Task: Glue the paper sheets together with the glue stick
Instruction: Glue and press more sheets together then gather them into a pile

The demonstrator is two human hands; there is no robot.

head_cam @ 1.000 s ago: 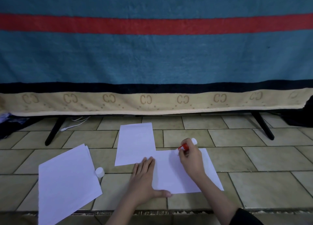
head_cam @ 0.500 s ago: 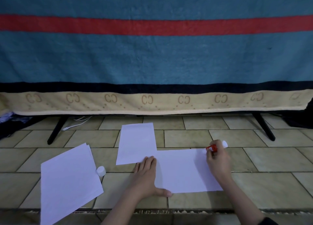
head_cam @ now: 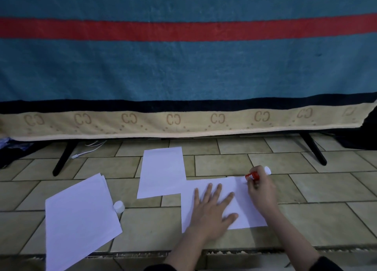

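A person's two forearms reach in from the bottom edge over a floor of beige stone tiles (head_cam: 234, 160). The left hand (head_cam: 212, 211) lies flat with fingers spread on a white paper sheet (head_cam: 244, 207), pressing it to the floor. Just to the right, the right hand (head_cam: 262, 191) is curled around a red glue stick with a white end (head_cam: 254, 176), whose lower tip meets the sheet near its far right corner; the stick slants, its white end pointing up and to the right.

To the left, well apart from the hands, a loose stack of white paper sheets (head_cam: 79, 219) rests at an angle on the tiles. A small white glue-stick cap (head_cam: 119, 206) stands just beside the stack's right edge, between the stack and the pressed sheet.

Farther out, a second white sheet (head_cam: 162, 171) lies on the floor, its near right corner touching or slightly overlapping the far left corner of the pressed sheet; which of the two lies on top cannot be told.

Beyond the papers, a thin white cable (head_cam: 89, 148) trails on the tiles beside slanted black legs (head_cam: 63, 158). Above them hangs a teal blanket with a red stripe, a dark band and a beige patterned border (head_cam: 183, 71), filling the background.
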